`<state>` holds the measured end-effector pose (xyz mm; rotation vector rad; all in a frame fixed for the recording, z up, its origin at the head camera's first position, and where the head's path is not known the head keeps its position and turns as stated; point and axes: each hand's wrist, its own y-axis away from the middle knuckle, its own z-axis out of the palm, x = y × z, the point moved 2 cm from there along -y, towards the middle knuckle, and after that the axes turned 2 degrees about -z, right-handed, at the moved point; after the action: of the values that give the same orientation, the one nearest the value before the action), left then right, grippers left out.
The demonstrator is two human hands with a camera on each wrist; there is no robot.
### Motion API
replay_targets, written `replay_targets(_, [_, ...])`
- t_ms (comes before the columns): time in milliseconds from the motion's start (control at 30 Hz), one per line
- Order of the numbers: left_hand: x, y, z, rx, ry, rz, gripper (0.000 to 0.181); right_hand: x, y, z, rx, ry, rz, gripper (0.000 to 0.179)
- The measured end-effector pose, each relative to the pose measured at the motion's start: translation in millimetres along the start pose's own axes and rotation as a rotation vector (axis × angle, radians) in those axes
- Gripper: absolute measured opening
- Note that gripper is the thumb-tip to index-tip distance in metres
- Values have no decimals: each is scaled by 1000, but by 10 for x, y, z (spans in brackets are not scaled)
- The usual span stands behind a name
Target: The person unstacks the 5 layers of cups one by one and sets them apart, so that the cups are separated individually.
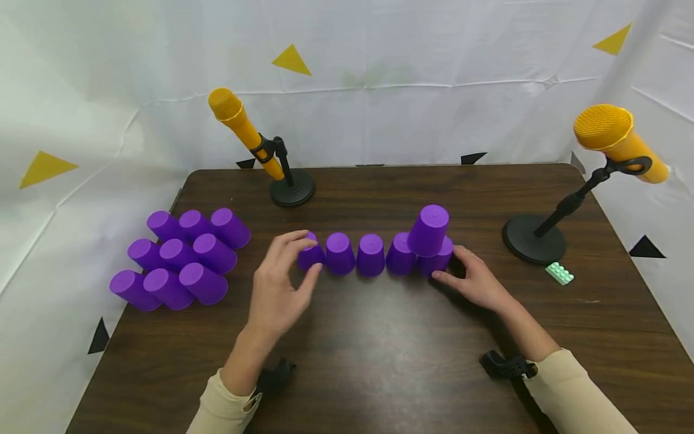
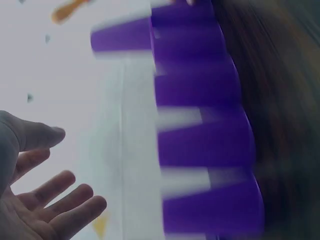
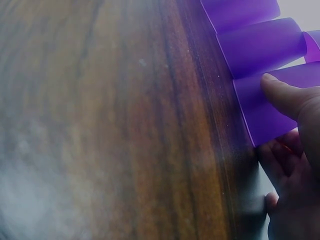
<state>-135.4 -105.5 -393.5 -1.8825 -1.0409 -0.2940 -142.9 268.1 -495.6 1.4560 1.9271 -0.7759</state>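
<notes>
Several upside-down purple cups [image 1: 371,255] form a row across the middle of the table. One more cup [image 1: 428,230] rests upside down on top, bridging the two rightmost. My right hand [image 1: 477,283] holds the rightmost bottom cup [image 3: 262,110], thumb on its near side and fingers around its far side. Raised in the air near the row's left end, my left hand [image 1: 279,286] has its thumb and fingers spread, with nothing held. In the left wrist view it stands apart from the leftmost cup [image 2: 215,210], which it partly overlaps in the head view.
At the left stand several more upside-down purple cups [image 1: 176,255], grouped in rows. An orange microphone on a black stand [image 1: 293,190] is at the back left, another stand [image 1: 534,241] with microphone at the right. Beside that lies a mint-green toy brick [image 1: 559,273].
</notes>
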Motion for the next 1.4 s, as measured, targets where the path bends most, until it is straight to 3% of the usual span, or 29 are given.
replay_targets(100, [222, -118, 271, -128, 57, 60, 39, 1, 2, -1, 3, -5, -5, 61])
replay_targets(233, [434, -242, 606, -249, 60, 117, 54, -12, 2, -8, 8, -8, -16, 59])
replay_targets(500, [602, -413, 1188, -375, 9, 122, 79, 5, 1, -1, 10, -17, -40, 57])
replay_targets(667, [614, -511, 1379, -354, 22, 115, 76, 12, -4, -2, 11, -26, -45, 56])
replay_targets(967, [549, -569, 1538, -206, 169, 97, 47, 19, -10, -7, 11, -16, -42, 54])
replay_targets(1233, [559, -575, 1583, -197, 218, 108, 43, 19, -9, -6, 12, -10, -25, 54])
replay_targets(1400, [560, -556, 1511, -198, 248, 108, 40, 19, -12, -6, 8, -11, -19, 55])
